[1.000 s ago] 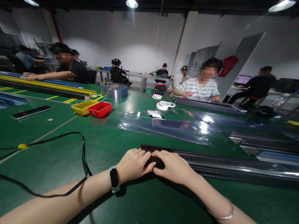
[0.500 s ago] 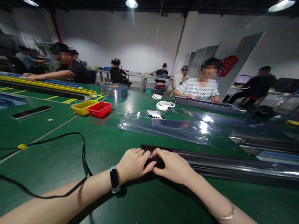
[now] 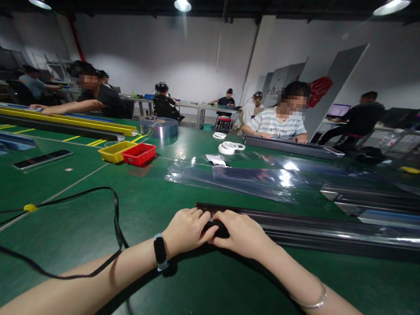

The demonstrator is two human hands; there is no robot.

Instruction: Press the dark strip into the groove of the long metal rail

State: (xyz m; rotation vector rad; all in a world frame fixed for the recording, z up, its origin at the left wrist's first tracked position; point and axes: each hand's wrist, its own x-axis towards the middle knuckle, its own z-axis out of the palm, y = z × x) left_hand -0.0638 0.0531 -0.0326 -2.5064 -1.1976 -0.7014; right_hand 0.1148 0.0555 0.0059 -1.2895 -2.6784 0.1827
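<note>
A long black profile strip (image 3: 317, 230) lies across the green table (image 3: 139, 293), running from the middle out past the right edge. At its left end, my left hand (image 3: 186, 230) is closed on the profile, fingers over the far side and thumb on the near side. Right beside it, my right hand (image 3: 238, 232) grips the same end in a like way, the two thumbs almost touching. The fingertips and whatever small piece may lie under them are hidden. A clear film seems to lie along the strip towards the right.
Clear plastic sheets (image 3: 233, 180) lie beyond the profile, with white tape rolls (image 3: 227, 148) behind. A red bin (image 3: 139, 154), a yellow bin (image 3: 117, 151) and a phone (image 3: 43, 159) are at left. A black cable (image 3: 115, 213) crosses my left forearm. Co-workers sit opposite.
The view has shifted very slightly. Both hands keep their hold at the profile's left end, with barely any finger movement. The person opposite has turned their head a little.
</note>
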